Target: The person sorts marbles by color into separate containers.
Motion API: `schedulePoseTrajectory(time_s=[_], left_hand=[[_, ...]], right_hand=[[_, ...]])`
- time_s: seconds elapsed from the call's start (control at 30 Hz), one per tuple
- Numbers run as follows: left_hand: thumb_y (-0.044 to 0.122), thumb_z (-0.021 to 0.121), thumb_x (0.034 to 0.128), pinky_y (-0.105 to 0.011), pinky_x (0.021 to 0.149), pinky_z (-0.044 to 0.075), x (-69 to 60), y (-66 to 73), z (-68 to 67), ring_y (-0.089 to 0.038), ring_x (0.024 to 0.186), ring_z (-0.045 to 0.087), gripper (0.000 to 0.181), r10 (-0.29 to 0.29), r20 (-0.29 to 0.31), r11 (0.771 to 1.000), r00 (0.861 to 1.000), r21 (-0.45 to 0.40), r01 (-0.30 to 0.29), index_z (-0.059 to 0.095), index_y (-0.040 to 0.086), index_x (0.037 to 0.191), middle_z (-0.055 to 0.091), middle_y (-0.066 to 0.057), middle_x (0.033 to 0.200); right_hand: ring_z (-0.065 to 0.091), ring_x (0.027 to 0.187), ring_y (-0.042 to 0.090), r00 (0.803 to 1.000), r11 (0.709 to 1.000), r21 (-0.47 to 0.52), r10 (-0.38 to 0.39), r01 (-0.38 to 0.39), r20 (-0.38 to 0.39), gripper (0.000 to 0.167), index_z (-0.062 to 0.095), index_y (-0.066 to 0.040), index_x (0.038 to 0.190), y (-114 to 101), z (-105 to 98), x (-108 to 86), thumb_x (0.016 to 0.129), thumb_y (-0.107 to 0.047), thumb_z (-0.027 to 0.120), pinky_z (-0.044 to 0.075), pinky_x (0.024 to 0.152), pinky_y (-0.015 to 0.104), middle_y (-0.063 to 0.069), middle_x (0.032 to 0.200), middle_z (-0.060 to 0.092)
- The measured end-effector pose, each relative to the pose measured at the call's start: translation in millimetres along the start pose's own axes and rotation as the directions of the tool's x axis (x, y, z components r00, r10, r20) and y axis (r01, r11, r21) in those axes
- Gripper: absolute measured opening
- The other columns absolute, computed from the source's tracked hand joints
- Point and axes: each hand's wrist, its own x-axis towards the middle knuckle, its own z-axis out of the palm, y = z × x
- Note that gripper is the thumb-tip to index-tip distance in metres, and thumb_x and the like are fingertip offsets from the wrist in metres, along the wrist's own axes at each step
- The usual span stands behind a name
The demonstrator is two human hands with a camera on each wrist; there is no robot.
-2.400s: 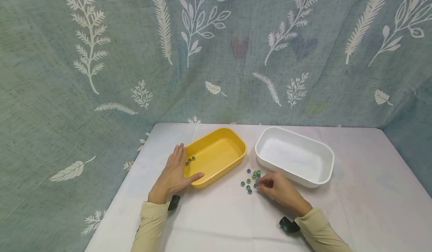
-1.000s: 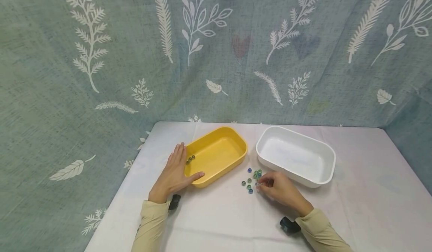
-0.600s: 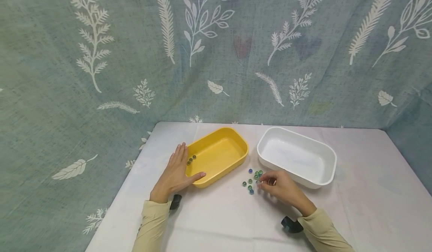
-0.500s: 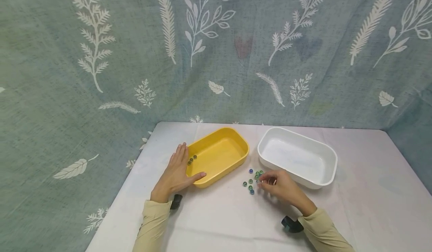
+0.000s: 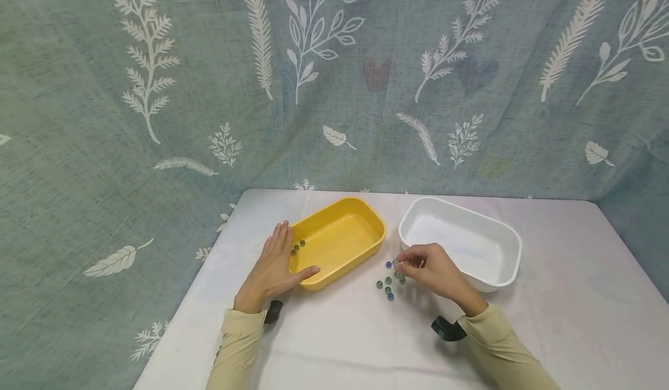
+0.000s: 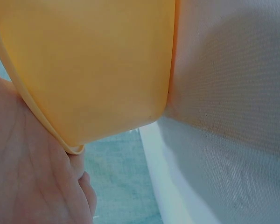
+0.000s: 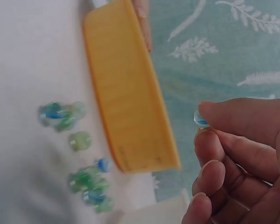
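Note:
My left hand point(image 5: 266, 271) lies with straight fingers along the left rim of a yellow tray point(image 5: 340, 240), thumb over its near edge. In the left wrist view the palm touches the tray's rim. Three dark-looking marbles point(image 5: 296, 248) sit inside the tray beside that hand. Raised over the cloth, my right hand point(image 5: 439, 271) pinches a clear marble with blue in it point(image 7: 201, 118) between thumb and index finger. Several green and blue glass marbles point(image 5: 388, 280) lie below it, between the two trays, blurred in the right wrist view.
A white tray point(image 5: 465, 236) stands just behind and right of my right hand, partly covered by it. White cloth point(image 5: 340, 343) covers the table. A patterned green-blue curtain point(image 5: 334, 88) hangs behind. Dark wrist cameras sit under both wrists.
My right hand has lifted off the cloth and moved slightly away from me, with a marble between its fingertips. The left hand stays on the yellow tray.

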Motion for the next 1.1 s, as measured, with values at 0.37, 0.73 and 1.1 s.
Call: schedulePoseTrajectory(time_s=[0.37, 0.73, 1.1], left_hand=[[0.081, 0.058, 0.0851, -0.056, 0.133, 0.009, 2.0, 0.4, -0.6, -0.034, 0.164, -0.001, 0.124, 0.018, -0.006, 1.0, 1.0, -0.01, -0.018, 0.007, -0.001, 0.164, -0.004, -0.014, 0.176], [0.08, 0.059, 0.0851, -0.058, 0.132, 0.009, 1.9, -0.1, 0.2, -0.036, 0.164, -0.001, 0.126, 0.009, 0.0, 1.0, 1.0, -0.006, -0.009, 0.006, -0.002, 0.164, -0.004, -0.016, 0.176], [0.08, 0.059, 0.085, -0.059, 0.132, 0.009, 3.8, -1.1, 2.1, -0.039, 0.163, 0.0, 0.127, 0.011, -0.009, 1.0, 1.0, -0.005, -0.011, 0.006, -0.005, 0.163, -0.002, -0.019, 0.175]], right_hand=[[0.057, 0.069, 0.013, 0.999, 0.999, 0.02, -0.04, 0.04, 0.012, 0.01, 0.081, -0.013, 0.097, -26, -8, 29.7, 0.092, -0.02, 0.077, 0.048, 0.06, 0.023, -0.004, 0.076, 0.068], [0.057, 0.076, 0.017, 0.998, 0.997, 0.061, -0.042, 0.04, 0.036, 0.011, 0.081, -0.016, 0.097, -51, -2, 62.4, 0.092, -0.026, 0.078, 0.046, 0.064, 0.024, -0.001, 0.081, 0.07], [0.053, 0.067, 0.014, 0.995, 0.996, 0.053, -0.081, 0.078, 0.065, 0.011, 0.081, -0.011, 0.098, -60, 7, 87.9, 0.093, -0.021, 0.077, 0.043, 0.059, 0.021, 0.0, 0.086, 0.075]])
